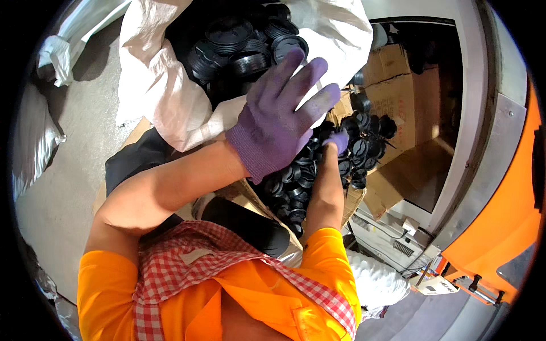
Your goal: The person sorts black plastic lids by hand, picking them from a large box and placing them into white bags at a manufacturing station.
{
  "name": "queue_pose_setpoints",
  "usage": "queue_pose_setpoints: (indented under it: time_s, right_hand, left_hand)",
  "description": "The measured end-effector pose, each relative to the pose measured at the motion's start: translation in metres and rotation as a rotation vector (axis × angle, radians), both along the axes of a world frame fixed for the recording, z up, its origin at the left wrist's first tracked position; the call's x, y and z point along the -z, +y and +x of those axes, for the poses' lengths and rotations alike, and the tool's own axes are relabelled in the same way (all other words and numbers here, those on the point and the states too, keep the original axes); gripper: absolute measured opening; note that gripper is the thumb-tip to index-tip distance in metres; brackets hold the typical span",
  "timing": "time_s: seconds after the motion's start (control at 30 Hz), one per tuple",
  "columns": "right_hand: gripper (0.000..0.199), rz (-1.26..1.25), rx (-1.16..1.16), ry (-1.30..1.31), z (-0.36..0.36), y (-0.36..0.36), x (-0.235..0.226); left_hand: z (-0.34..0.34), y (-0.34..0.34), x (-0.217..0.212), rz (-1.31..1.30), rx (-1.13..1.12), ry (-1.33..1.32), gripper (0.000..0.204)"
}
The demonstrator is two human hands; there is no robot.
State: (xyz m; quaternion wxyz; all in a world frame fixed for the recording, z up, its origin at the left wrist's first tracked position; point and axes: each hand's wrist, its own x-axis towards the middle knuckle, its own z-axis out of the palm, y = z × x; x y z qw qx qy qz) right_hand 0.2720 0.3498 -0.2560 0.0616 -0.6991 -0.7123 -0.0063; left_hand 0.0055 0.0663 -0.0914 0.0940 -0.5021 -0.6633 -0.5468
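My left hand (276,116), in a purple knit glove, is raised near the mouth of a white woven sack (153,79). Its fingers are spread and it holds nothing. Round black plastic caps (228,35) with ribbed sides fill the sack. To the right, my right hand (339,140), gloved alike, reaches in among a heap of smaller black plastic parts (296,184), some joined in clusters (364,142). The parts hide most of its fingers, so I cannot see whether it grips one. A cardboard box (354,204) surrounds the heap.
An opening in a pale machine at the right holds a cardboard sheet (392,108). An orange machine panel (495,210) stands farther right. Cables and a plug (409,227) hang below the opening. Another white sack (34,142) lies on the grey floor at the left.
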Motion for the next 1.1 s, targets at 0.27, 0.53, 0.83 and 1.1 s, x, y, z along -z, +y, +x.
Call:
queue_pose_setpoints:
  time_s: [0.27, 0.53, 0.83, 1.1]
  right_hand:
    - [0.021, -0.184, -0.509, 0.921, 0.000, -0.149, -0.117]
    - [0.027, 0.016, -0.813, 0.726, -0.041, -0.257, -0.195]
    - [0.030, 0.074, -0.945, -0.218, -0.032, -0.247, -0.185]
    - [0.010, 1.212, 1.178, -4.371, -0.096, -0.225, -0.186]
  left_hand:
    - [0.047, -0.008, 0.017, -0.325, 0.741, -0.792, 0.054]
    - [0.072, -0.002, 0.050, -0.344, 0.827, -1.307, 0.040]
    - [0.025, -0.021, -0.003, -0.266, 1.369, -1.225, 0.040]
    - [0.043, -0.017, 0.018, -0.016, 0.906, -0.681, 0.042]
